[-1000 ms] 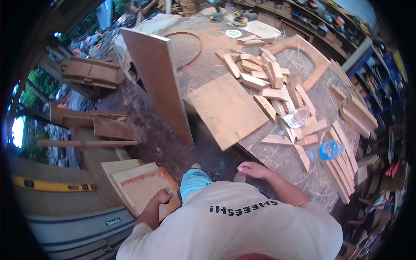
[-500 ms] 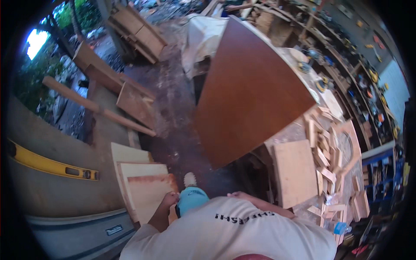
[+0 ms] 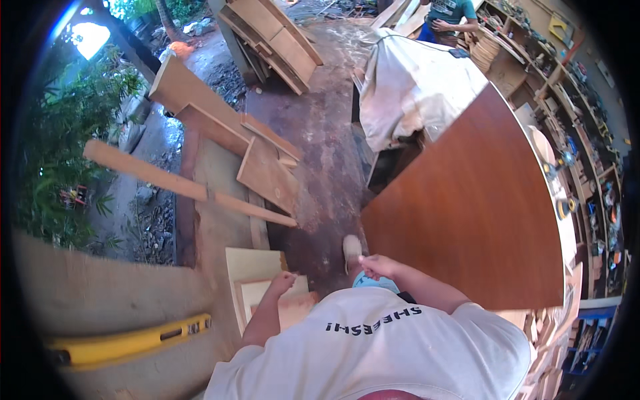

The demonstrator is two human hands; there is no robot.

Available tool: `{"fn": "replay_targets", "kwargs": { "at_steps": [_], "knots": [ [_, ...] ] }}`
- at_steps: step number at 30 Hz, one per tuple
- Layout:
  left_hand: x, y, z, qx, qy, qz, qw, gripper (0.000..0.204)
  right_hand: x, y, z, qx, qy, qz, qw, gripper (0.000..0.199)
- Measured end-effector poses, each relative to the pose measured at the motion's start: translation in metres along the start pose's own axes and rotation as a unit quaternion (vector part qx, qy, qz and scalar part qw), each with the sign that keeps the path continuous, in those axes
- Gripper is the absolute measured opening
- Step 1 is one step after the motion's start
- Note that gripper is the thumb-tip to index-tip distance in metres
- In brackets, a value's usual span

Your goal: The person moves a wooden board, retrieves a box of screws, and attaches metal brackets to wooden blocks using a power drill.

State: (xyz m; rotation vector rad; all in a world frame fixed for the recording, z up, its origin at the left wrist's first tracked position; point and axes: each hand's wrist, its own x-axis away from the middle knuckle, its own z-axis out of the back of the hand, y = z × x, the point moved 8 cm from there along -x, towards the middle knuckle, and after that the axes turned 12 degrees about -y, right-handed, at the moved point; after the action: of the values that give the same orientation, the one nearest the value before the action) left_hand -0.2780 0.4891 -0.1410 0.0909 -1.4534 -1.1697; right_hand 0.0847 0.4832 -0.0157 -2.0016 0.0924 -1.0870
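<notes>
My left hand (image 3: 284, 283) hangs at my side with its fingers curled in, nothing visible in it. Beside it, light plywood pieces (image 3: 259, 259) lean against the wall. My right hand (image 3: 379, 267) is raised in front of my body, fingers bent closed, with no object showing. It is nearest to a large reddish-brown wooden panel (image 3: 473, 213) with a smooth face, which lies to the right. The hand is close to the panel's left edge in the picture; whether they touch I cannot tell.
A long wooden bar (image 3: 147, 173) and leaning boards (image 3: 267, 177) stand at left. A yellow spirit level (image 3: 127, 341) is lower left. Pale sheeting (image 3: 417, 87) drapes something ahead. A person in a teal shirt (image 3: 453, 12) stands far off. Cluttered shelves (image 3: 590, 147) line the right.
I have stepped forward along the floor. My right hand has come up and forward, and the brown panel is now beside me on the right. A person has come into view ahead.
</notes>
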Motion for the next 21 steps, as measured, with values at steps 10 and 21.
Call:
{"fn": "replay_targets", "kwargs": {
  "at_steps": [10,21],
  "knots": [
    [-0.103,0.169,0.134,0.004,-0.014,0.056,0.998,0.025,-0.124,-0.28,0.245,0.029,-0.001,0.098,0.995,0.049],
    [-0.37,0.233,0.282,-0.25,-0.022,-0.119,0.961,0.026,-0.233,-0.553,0.479,0.109,0.053,0.143,0.982,0.046]
  ]
}}
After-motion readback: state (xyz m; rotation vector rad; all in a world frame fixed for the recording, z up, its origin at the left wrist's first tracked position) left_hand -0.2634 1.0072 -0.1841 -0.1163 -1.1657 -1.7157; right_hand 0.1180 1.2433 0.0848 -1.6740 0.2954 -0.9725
